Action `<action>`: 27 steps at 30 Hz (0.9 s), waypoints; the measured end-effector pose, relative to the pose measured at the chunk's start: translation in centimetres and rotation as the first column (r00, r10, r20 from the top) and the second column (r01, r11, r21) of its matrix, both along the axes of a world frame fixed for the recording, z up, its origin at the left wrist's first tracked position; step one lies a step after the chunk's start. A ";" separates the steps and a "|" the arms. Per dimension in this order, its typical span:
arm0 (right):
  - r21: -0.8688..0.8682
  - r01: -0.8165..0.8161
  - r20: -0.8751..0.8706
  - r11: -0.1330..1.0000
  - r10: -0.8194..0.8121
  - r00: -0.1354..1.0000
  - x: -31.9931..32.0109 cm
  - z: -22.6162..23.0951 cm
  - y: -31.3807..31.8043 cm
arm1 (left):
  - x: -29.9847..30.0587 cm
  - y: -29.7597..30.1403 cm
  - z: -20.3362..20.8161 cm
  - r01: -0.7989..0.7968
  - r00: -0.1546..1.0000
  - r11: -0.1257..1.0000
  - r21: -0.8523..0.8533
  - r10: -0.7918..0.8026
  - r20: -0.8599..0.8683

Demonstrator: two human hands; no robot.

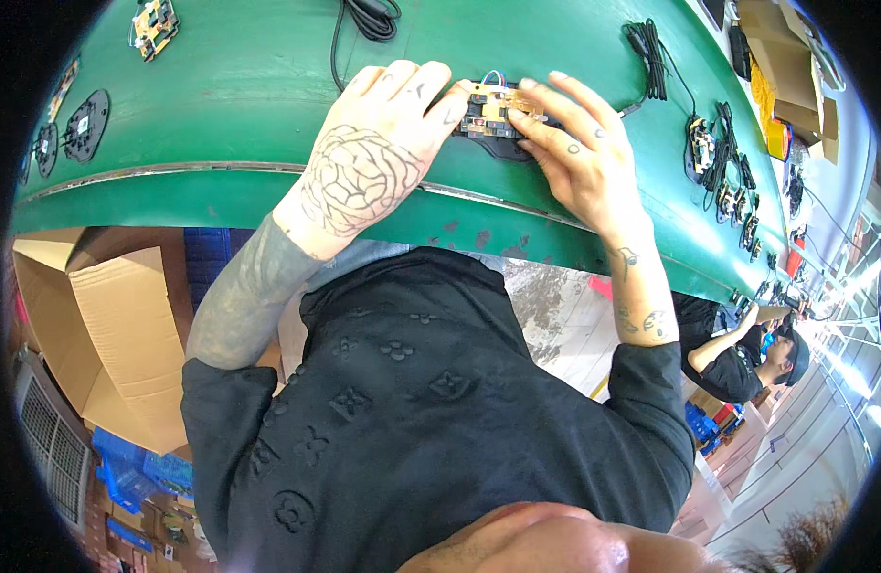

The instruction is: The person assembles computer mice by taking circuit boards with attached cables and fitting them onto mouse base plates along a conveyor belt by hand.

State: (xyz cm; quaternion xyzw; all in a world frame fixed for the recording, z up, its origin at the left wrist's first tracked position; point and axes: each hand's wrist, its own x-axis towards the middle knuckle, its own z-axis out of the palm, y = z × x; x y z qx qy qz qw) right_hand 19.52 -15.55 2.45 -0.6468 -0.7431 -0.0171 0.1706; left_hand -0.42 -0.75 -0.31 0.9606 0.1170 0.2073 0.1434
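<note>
Between my hands a tan circuit board (pixel 500 103) with dark components sits on a black base plate (pixel 509 148) at the table's near side. Red and blue wires (pixel 495 78) loop up at its far edge. My left hand (pixel 383 134) grips the board's left end, thumb near the corner and the other fingers curled. On the right end, my right hand (pixel 583 153) pinches the board between thumb and index finger. The fingers hide part of the board and plate on both sides. A black cable (pixel 631 109) runs off to the right of my right hand.
The green table (pixel 240 105) has a raised metal strip along its near edge. Black base plates (pixel 87 124) and a loose circuit board (pixel 156 29) lie left. Coiled cables (pixel 369 17) lie beyond, and cabled assemblies (pixel 703 148) line the right. An open carton (pixel 125 325) stands below left; a co-worker (pixel 746 358) sits right.
</note>
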 end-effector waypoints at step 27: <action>0.019 -0.062 -0.203 0.998 0.064 0.977 0.2 -1.9 1.4 | 0.4 3.5 1.3 0.116 0.987 0.928 -0.355 -0.148 -0.063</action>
